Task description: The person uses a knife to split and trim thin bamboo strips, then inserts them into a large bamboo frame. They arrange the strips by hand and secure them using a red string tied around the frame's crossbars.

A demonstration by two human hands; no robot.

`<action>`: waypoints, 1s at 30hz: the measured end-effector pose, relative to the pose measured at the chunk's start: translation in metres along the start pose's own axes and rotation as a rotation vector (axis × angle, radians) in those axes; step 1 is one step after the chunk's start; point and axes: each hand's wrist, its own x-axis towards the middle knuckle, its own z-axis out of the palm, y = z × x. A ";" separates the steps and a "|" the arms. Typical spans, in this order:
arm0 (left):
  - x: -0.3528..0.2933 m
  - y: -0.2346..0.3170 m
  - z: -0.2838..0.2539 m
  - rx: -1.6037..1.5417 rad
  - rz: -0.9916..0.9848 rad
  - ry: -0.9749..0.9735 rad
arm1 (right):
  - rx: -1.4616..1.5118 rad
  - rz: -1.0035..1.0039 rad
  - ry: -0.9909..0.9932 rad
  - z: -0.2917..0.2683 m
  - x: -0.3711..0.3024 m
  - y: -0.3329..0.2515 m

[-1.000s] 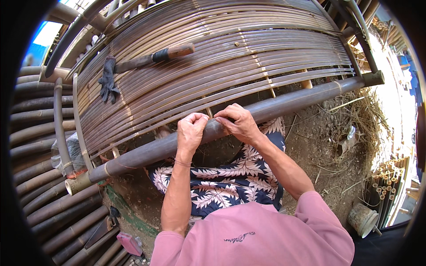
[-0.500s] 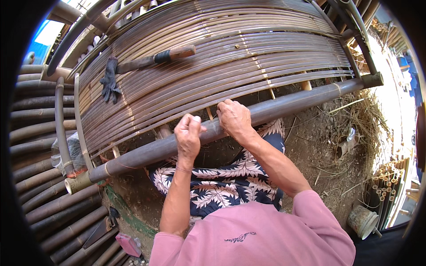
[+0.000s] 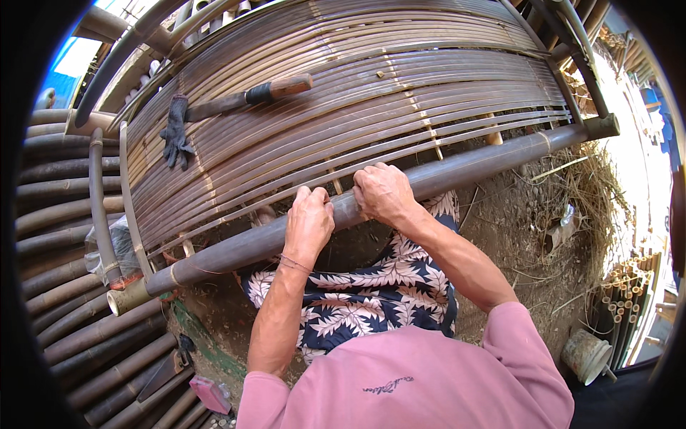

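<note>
A thick dark bamboo pole (image 3: 257,242) runs across in front of me, along the near side of a bamboo slat panel (image 3: 286,136). My left hand (image 3: 309,222) is closed at the pole's middle, its curled fingers beside the nearest slat. To its right, my right hand (image 3: 384,191) is also closed, knuckles up, on the pole's far side. What the fingers of either hand grip is hidden under them. On the panel lie a large blade with a wooden handle (image 3: 289,86) and a dark work glove (image 3: 177,132), the glove next to the blade's left end.
Stacked bamboo poles (image 3: 71,236) fill the left side, with a saw (image 3: 161,375) and a pink block (image 3: 211,395) on them. Dry fibre (image 3: 589,193) is heaped at right, above cut bamboo tubes (image 3: 625,293) and a dirty pail (image 3: 586,356). Curved bamboo posts (image 3: 582,64) rise at the panel's far right.
My left hand has turned knuckles up and shifted slightly right, its thumb now tucked out of sight. My right hand has moved a little right. The nearest slats lie more spread apart toward the right.
</note>
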 end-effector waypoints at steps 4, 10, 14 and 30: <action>0.016 -0.020 0.004 0.127 0.073 -0.019 | 0.110 -0.051 0.039 0.002 -0.005 -0.002; 0.034 -0.016 -0.002 -0.718 -0.298 -0.384 | 0.353 -0.083 0.063 0.015 -0.004 0.000; 0.029 -0.020 0.006 -0.672 -0.154 -0.320 | 0.397 0.020 0.029 0.016 0.002 -0.002; 0.023 -0.011 0.014 -0.316 -0.091 0.023 | 0.276 0.017 0.060 0.018 0.000 -0.011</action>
